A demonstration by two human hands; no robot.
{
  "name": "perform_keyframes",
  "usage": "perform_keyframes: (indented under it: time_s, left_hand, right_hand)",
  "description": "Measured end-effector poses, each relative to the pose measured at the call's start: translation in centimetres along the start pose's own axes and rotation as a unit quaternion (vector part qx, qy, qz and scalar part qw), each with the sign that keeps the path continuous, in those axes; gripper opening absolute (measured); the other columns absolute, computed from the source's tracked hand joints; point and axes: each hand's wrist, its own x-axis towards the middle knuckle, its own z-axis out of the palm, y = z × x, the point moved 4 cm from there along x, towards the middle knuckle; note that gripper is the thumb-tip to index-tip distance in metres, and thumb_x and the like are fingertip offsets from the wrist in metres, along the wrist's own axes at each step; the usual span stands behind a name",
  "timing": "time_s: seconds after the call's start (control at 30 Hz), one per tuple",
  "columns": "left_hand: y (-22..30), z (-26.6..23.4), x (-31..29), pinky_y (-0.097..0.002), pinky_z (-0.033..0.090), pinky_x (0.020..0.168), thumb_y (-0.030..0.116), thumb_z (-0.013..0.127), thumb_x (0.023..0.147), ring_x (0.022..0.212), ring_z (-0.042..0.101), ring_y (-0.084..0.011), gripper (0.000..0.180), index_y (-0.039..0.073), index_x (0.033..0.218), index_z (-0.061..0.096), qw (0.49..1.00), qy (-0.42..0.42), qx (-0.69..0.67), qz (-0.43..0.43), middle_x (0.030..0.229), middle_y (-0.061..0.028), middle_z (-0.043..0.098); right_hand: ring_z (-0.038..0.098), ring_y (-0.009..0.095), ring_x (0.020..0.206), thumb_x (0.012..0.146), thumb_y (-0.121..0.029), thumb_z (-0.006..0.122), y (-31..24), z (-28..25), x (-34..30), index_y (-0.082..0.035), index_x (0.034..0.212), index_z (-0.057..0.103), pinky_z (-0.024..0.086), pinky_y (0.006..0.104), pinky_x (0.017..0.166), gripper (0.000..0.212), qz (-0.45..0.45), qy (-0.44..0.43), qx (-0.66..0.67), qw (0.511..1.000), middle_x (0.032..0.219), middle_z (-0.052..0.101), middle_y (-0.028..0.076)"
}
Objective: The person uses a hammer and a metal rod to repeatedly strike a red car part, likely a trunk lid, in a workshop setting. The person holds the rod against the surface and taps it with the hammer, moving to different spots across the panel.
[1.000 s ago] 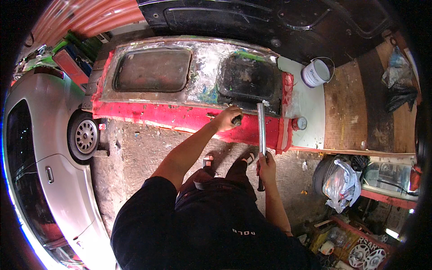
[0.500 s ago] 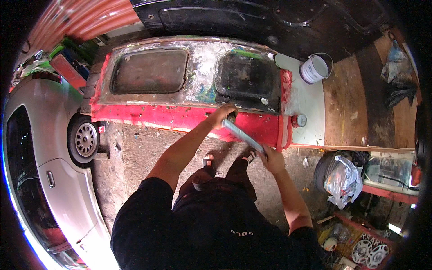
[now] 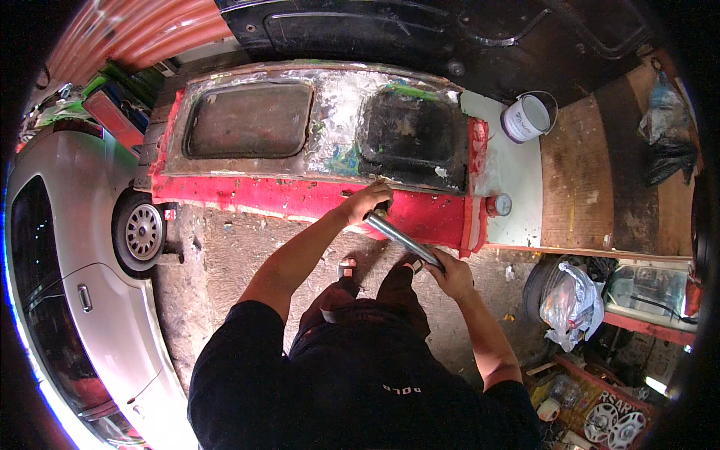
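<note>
Between my hands slants a shiny silver metal tube [image 3: 405,242], just off the near edge of the red cloth [image 3: 300,194]. My left hand [image 3: 364,205] is closed around its far end, where a dark part shows by the fingers. Near the lower end, my right hand [image 3: 452,276] wraps round the tube. Just beyond my left hand lies a worn, paint-smeared panel [image 3: 336,112] with two dark rounded recesses, resting on the red cloth. Fingers hide both of the tube's ends, so what kind of tool it is stays unclear.
A white bucket [image 3: 526,118] and a small can [image 3: 499,204] stand on the bench's pale right part [image 3: 517,172]. To my left is a silver car [image 3: 97,300]. Plastic bags [image 3: 574,304] and wheel covers [image 3: 626,427] sit at lower right.
The tube, smeared by motion before, now shows sharply. My left hand has shifted slightly left and nearer to me, and my right hand has come down a little.
</note>
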Motion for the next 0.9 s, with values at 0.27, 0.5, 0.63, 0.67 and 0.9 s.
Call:
perform_keyframes:
  time_s: [0.27,0.5,0.63,0.67,0.9]
  left_hand:
    - [0.5,-0.6,0.1,-0.0415,0.043,0.081,0.006,0.068,0.070,0.091,0.053,-0.0323,0.021,0.005,0.086,0.054,1.000,0.020,-0.004,-0.023,0.089,-0.0125,0.055]
    - [0.8,-0.9,0.1,-0.0410,0.042,0.082,0.010,0.072,0.069,0.089,0.052,-0.0326,0.025,0.005,0.085,0.053,0.999,0.026,-0.002,-0.020,0.090,-0.0115,0.054]
    - [1.2,-1.5,1.1,-0.0407,0.042,0.082,0.015,0.069,0.069,0.089,0.051,-0.0325,0.026,0.004,0.086,0.053,1.000,-0.009,0.018,0.014,0.090,-0.0130,0.054]
    - [0.0,-0.3,0.7,-0.0411,0.042,0.081,0.015,0.072,0.068,0.088,0.052,-0.0323,0.029,0.004,0.088,0.054,0.999,-0.032,0.004,-0.010,0.090,-0.0134,0.054]
    - [0.4,-0.7,0.2,-0.0429,0.044,0.083,0.012,0.075,0.068,0.091,0.054,-0.0316,0.030,0.003,0.088,0.054,1.000,0.019,0.004,-0.021,0.091,-0.0125,0.055]
  right_hand:
    - [0.069,0.035,0.072,0.087,-0.034,0.069,-0.5,-0.4,-0.8,-0.006,0.117,0.060,0.055,0.0411,0.061,0.042,0.056,-0.008,0.045,0.997,0.092,0.069,0.017]
    - [0.067,0.035,0.069,0.088,-0.039,0.066,-2.0,-1.1,-1.2,-0.008,0.120,0.057,0.054,0.0435,0.059,0.045,-0.100,-0.010,0.043,0.994,0.090,0.068,0.015]
    - [0.067,0.036,0.070,0.090,-0.046,0.060,1.5,1.9,0.5,-0.011,0.120,0.057,0.054,0.0452,0.061,0.046,0.046,-0.039,-0.044,0.997,0.089,0.068,0.016]
    - [0.067,0.036,0.070,0.090,-0.046,0.061,1.4,2.0,-1.2,-0.010,0.120,0.057,0.054,0.0446,0.061,0.047,0.054,-0.047,-0.047,0.996,0.087,0.068,0.016]
    - [0.068,0.035,0.075,0.089,-0.044,0.063,-0.3,1.5,-2.5,-0.010,0.121,0.055,0.055,0.0436,0.063,0.047,-0.033,-0.064,0.021,0.997,0.088,0.068,0.015]
